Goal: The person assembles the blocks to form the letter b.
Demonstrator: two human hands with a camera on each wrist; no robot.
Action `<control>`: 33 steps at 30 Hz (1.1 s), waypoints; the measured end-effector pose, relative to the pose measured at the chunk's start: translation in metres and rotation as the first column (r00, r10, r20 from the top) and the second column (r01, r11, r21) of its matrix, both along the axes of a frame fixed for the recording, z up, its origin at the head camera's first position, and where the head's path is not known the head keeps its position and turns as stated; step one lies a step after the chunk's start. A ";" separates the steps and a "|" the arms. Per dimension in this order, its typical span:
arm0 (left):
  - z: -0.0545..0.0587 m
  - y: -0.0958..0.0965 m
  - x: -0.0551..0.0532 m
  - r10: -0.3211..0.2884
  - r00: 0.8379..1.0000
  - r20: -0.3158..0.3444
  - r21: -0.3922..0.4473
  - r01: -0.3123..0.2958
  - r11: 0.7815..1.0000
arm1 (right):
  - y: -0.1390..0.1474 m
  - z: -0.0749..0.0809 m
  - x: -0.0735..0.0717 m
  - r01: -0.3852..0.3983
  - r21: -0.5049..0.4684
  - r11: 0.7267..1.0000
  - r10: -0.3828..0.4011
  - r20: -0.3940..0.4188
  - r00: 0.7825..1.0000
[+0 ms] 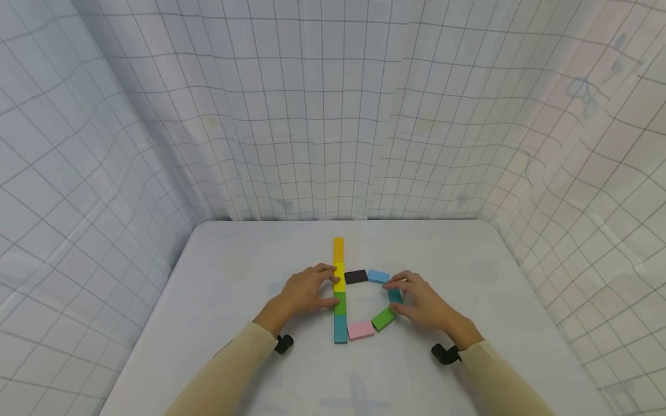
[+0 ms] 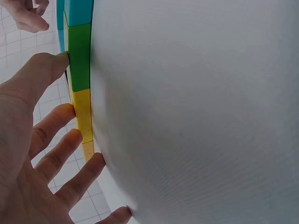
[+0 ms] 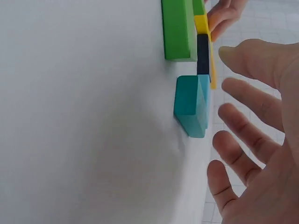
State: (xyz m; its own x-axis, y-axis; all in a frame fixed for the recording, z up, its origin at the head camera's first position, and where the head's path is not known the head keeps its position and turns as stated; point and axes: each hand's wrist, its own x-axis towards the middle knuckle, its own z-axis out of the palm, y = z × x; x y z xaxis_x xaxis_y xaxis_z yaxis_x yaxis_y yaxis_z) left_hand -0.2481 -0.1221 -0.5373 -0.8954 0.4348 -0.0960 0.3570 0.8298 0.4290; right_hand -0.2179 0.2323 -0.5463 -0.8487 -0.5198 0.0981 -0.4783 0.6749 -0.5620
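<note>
My left hand [image 1: 304, 293] is at a straight column of blocks lying end to end. Its thumb touches the side of the green block [image 2: 79, 56], and fingertips rest at the yellow block [image 2: 82, 114]. An orange-yellow block [image 1: 339, 249] tops the column, and a teal block [image 1: 340, 329] ends it nearest me. My right hand [image 1: 424, 303] hovers with spread fingers beside another teal block [image 3: 190, 102], with a gap between. That block belongs to a curve off the column: black block [image 1: 356, 277], light blue block [image 1: 378, 277], teal, second green block [image 1: 384, 319], pink block [image 1: 361, 331].
The blocks lie on a white-covered table [image 1: 234, 370]. White gridded curtains [image 1: 322, 115] hang at the back and both sides. A black wrist device [image 1: 284, 344] sits at the left cuff, and another black device [image 1: 445, 354] at the right.
</note>
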 end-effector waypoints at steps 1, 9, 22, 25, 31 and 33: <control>0.000 0.000 0.000 0.001 1.000 0.000 -0.001 -0.001 1.000 | 0.001 -0.001 -0.001 -0.002 -0.012 1.000 0.001 -0.010 1.000; -0.001 0.001 0.000 -0.002 1.000 -0.001 -0.002 0.002 1.000 | 0.001 -0.013 -0.006 -0.013 0.010 1.000 0.014 -0.046 0.999; -0.003 0.001 -0.003 -0.003 1.000 -0.005 -0.005 0.003 1.000 | 0.002 -0.014 -0.007 0.008 0.022 1.000 -0.008 0.003 1.000; -0.003 0.001 -0.003 -0.003 1.000 -0.006 -0.009 0.003 1.000 | 0.002 -0.013 -0.006 0.007 0.014 1.000 -0.007 0.000 1.000; -0.003 0.001 -0.002 -0.001 1.000 0.001 -0.006 0.001 1.000 | 0.003 -0.012 -0.005 0.020 -0.037 0.999 -0.021 -0.032 0.999; -0.003 0.001 -0.002 -0.001 1.000 -0.002 -0.005 0.001 1.000 | 0.003 -0.012 -0.004 0.035 -0.068 0.997 -0.037 -0.026 0.999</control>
